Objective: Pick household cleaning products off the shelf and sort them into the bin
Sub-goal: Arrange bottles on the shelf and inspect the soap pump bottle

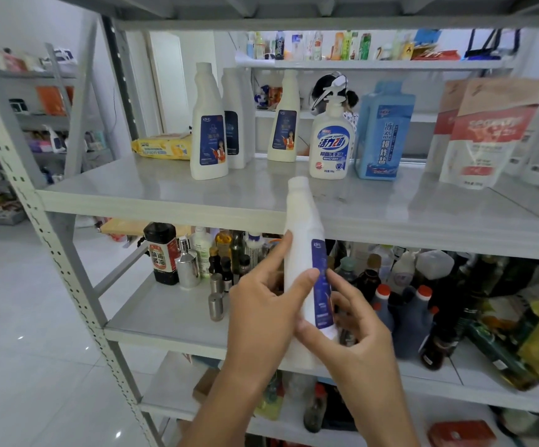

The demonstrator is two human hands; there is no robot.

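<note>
The white cleaner bottle (300,253) is matt, smooth plastic with a shinier blue label. Shelf board (197,195) looks like smooth grey painted metal with a soft sheen, and the punched upright (52,253) is the same stuff but duller. Hand-soap pump bottle (329,146) is glossy plastic, the blue bottle (382,133) frosted-looking plastic. Flask (186,266) on the lower shelf is polished metal. Floor tiles (19,301) are super glossy.

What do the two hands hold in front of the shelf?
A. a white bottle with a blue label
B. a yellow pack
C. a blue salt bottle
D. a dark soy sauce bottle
A: the left hand and the right hand both grip the white bottle, whose label is blue.
</note>
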